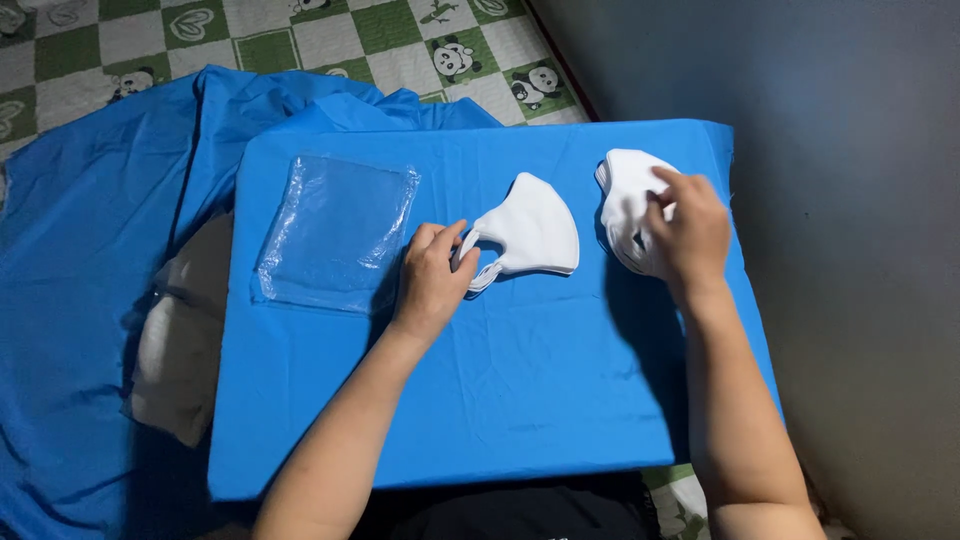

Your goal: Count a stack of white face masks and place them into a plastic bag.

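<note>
Currently the left hand [432, 275] rests on the blue-covered board [480, 400] with its fingers curled and its thumb and forefinger pinched on the ear loop of a single white mask [530, 235], which lies flat near the middle of the board, folded in half, its rounded edge toward the right. The right hand [685, 230] sits on the stack of white masks [628, 205] at the board's far right corner — fingers bent down over the top mask, thumb along the near side; whether it grips one mask or merely steadies the pile cannot be told from this view. A clear plastic bag [335, 230] lies flat and apparently empty to the left of the single mask, just beside the left hand, its opening not discernible. To handle the single mask well, it seems best to keep the pinch on the loop light, since the soft band likely stretches and could drag the mask out of its fold. The mask body should be supported — not dangled — when lifted, so the two halves stay aligned. On the stack, pressing down with the fingertips while peeling with the thumb would probably free one mask without disturbing those beneath. A loose blue cloth [90, 250] and a green-and-white panda-print sheet [400, 40] lie beyond the board.
</note>
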